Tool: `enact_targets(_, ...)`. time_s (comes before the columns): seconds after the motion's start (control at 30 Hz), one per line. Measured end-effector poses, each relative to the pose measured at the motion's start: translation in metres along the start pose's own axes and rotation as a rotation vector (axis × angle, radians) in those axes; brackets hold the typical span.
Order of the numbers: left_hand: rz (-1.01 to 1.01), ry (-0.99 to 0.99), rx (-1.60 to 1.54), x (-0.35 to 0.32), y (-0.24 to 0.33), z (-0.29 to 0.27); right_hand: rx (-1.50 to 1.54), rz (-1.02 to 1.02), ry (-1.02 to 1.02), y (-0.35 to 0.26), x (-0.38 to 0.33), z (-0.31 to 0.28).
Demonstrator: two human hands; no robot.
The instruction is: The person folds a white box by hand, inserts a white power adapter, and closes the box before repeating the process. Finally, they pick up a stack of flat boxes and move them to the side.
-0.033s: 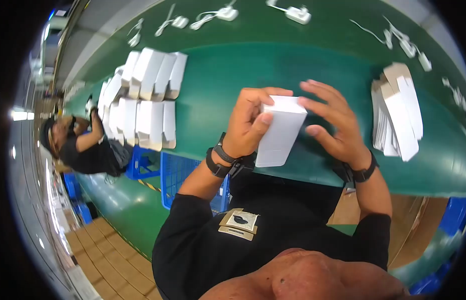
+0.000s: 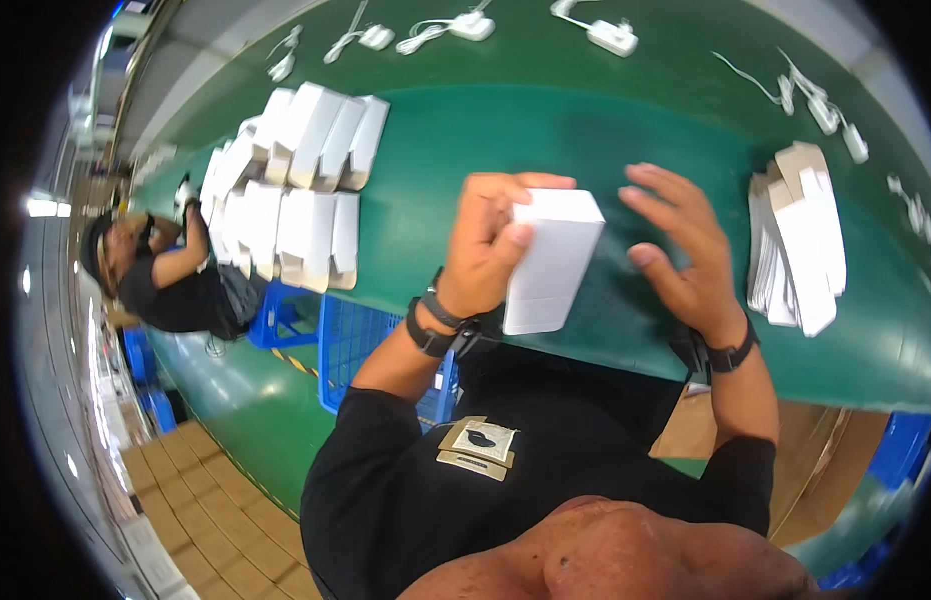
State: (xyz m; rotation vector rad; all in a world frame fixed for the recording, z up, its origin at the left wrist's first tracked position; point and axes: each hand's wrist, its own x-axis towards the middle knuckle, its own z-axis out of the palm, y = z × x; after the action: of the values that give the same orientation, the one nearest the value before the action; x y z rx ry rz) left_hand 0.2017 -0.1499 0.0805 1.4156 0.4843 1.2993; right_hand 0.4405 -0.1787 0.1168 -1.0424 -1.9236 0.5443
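Note:
My left hand grips a white carton by its upper left side, thumb on the near face and fingers behind. The carton is narrow, held upright with a slight tilt over the green table, and its top end looks closed. To the right of it my right hand is open, fingers spread, a small gap from the carton and holding nothing.
On the table's left stand two rows of white cartons with open flaps. At the right lies a stack of flattened cartons. White power adapters with cables lie along the far side. A blue crate and another person are at left.
My right hand has come away from the carton's top corner, leaving a gap. The carton and my left hand have shifted slightly left.

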Motion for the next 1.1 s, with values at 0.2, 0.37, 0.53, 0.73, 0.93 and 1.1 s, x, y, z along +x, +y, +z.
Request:
enact_targets(0.2,-0.224,0.171,0.107,-0.108,0.143,-0.081,-0.232,0.185,0.171,-0.019,-0.015,-0.003)
enact_targets(0.37,-0.498,0.045,0.844,-0.187,0.227,-0.146,-0.474,0.290,0.176,-0.053,-0.041,-0.033)
enact_targets(0.53,-0.632,0.034,1.230,-0.239,0.230,-0.169,-0.750,0.366,0.078,-0.056,-0.085,-0.047)
enact_targets(0.73,-0.547,-0.003,0.813,-0.222,0.186,-0.160,-1.101,0.573,-0.009,-0.003,-0.149,-0.052)
enact_targets(0.93,-0.249,-0.320,0.492,-0.152,0.125,-0.124,-1.078,0.633,0.064,-0.030,-0.133,-0.052)
enact_targets(1.1,-0.111,-0.189,-0.128,-0.109,0.056,-0.034,-1.088,0.472,0.374,-0.078,-0.118,-0.006)
